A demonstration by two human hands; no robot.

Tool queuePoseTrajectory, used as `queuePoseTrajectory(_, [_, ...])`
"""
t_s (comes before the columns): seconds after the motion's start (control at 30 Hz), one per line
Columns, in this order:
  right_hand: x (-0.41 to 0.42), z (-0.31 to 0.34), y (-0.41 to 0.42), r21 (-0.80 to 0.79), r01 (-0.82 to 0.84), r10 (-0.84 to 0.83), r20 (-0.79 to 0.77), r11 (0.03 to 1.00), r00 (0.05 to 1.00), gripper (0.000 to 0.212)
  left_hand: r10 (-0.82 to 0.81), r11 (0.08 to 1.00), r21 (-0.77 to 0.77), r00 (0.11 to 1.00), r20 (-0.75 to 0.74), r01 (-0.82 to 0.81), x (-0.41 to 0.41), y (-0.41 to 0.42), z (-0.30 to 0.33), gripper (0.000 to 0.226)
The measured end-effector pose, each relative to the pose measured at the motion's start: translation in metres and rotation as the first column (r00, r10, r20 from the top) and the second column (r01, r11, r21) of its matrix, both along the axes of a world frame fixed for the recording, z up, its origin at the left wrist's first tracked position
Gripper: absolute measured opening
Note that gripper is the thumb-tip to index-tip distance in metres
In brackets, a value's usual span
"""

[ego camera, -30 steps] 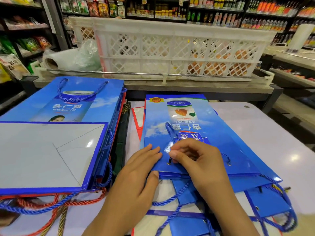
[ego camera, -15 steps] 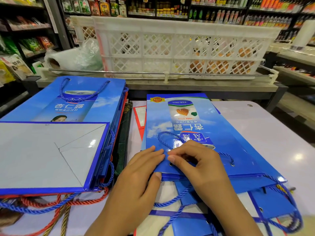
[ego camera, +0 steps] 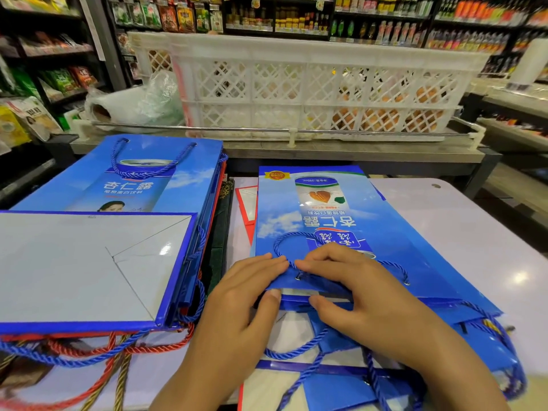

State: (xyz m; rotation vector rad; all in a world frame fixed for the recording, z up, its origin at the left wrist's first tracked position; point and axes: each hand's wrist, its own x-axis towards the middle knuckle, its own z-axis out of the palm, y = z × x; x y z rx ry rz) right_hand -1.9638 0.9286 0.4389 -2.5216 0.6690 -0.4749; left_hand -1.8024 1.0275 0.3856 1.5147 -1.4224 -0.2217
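Head view: blue bag [ego camera: 385,232], lengthwise away, mouth edge nearward between left hand's [ego camera: 237,307] and right hand's [ego camera: 364,298] pinching fingers [ego camera: 323,255].

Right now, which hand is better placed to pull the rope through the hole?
Probably the right hand: both pinch the edge of the bag, but its fingers curl right at the hole and rope. The left hand sits beside it, steadying.

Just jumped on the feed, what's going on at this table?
A person is working on a flat blue gift bag that tops a pile on the white table. The left hand and right hand both pinch its near edge, beside the eyelet where the blue rope handle enters. Another stack of bags lies to the left.
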Motion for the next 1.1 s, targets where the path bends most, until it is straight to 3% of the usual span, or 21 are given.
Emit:
queuePoseTrajectory(0.17, [0.001, 0.001, 0.003, -0.046, 0.016, -0.011, 0.096, 0.999, 0.995, 0.035, 0.028, 1.0, 0.0, 0.997, -0.065, -0.028, 0.001, 0.0, 0.005, 0.037])
queuePoseTrajectory(0.33, [-0.001, -0.006, 0.006, 0.037, 0.08, -0.087, 0.249, 0.996, 0.965, 0.012, -0.024, 0.999, 0.02, 0.997, -0.078, 0.025, 0.002, -0.008, 0.019, 0.038])
queuePoseTrajectory(0.57, [0.003, -0.013, 0.006, -0.188, 0.198, -0.109, 0.402, 0.962, 0.909, 0.006, -0.086, 0.996, 0.025, 0.992, -0.091, 0.089, 0.007, -0.022, 0.021, 0.028])
queuePoseTrajectory(0.73, [0.004, -0.02, 0.014, -0.509, 0.346, -0.086, 0.466, 0.788, 0.881, 0.012, -0.054, 0.999, -0.002, 0.989, -0.14, 0.054, 0.002, -0.02, 0.012, 0.028])
queuePoseTrajectory(0.83, [0.005, -0.028, 0.02, -0.625, 0.402, -0.1, 0.46, 0.669, 0.882, 0.019, -0.034, 0.999, -0.026, 0.982, -0.188, 0.03, -0.002, -0.018, 0.011, 0.03])
queuePoseTrajectory(0.97, [0.012, -0.037, 0.021, -0.586, 0.335, -0.119, 0.376, 0.738, 0.919, 0.024, 0.023, 0.995, -0.089, 0.981, -0.191, -0.041, -0.004, -0.018, 0.012, 0.028])
queuePoseTrajectory(1.1, [0.019, -0.039, 0.023, -0.44, 0.377, -0.195, 0.405, 0.815, 0.893, 0.033, 0.044, 0.995, -0.079, 0.987, -0.153, -0.056, -0.005, -0.018, 0.008, 0.028])
